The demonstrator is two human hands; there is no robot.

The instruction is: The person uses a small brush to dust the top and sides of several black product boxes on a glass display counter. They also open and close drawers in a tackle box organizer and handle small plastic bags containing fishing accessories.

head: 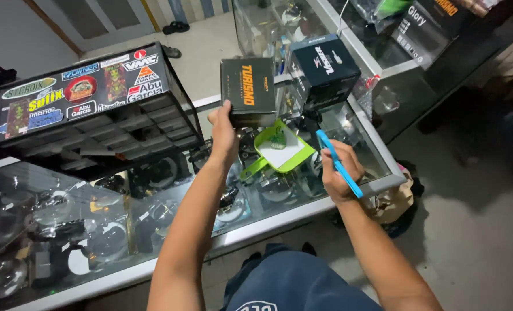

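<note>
Dark cardboard box [248, 91] with an orange stripe sits upright just above frame centre, gripped by the left hand [223, 133] at its lower left corner: thumb up on the front face, fingers wrapped behind. Box bottom is at or just above the glass tabletop [302, 210]; can't tell if it's actually resting on it. Right hand [338, 171] is right of centre, clenched around a bright blue slim tool [338, 163] that runs diagonally from upper left to lower right across the fist, upper tip pointing toward the box. The two hands are near each other but apart. Between them, directly below the box, lies a lime-green tray [279, 151] with a handle sticking out to the lower left, white inside, a small green item in it; the tray's upper edge is just beside the box bottom. A second black box [324, 68] stands just right of the held one, upper centre, touching or nearly so. Upper left of the frame: a black drawer cabinet [95, 109] with a sticker-covered top, on the same tabletop. Fishing reels [55, 224] show under the glass, lower left.
</note>
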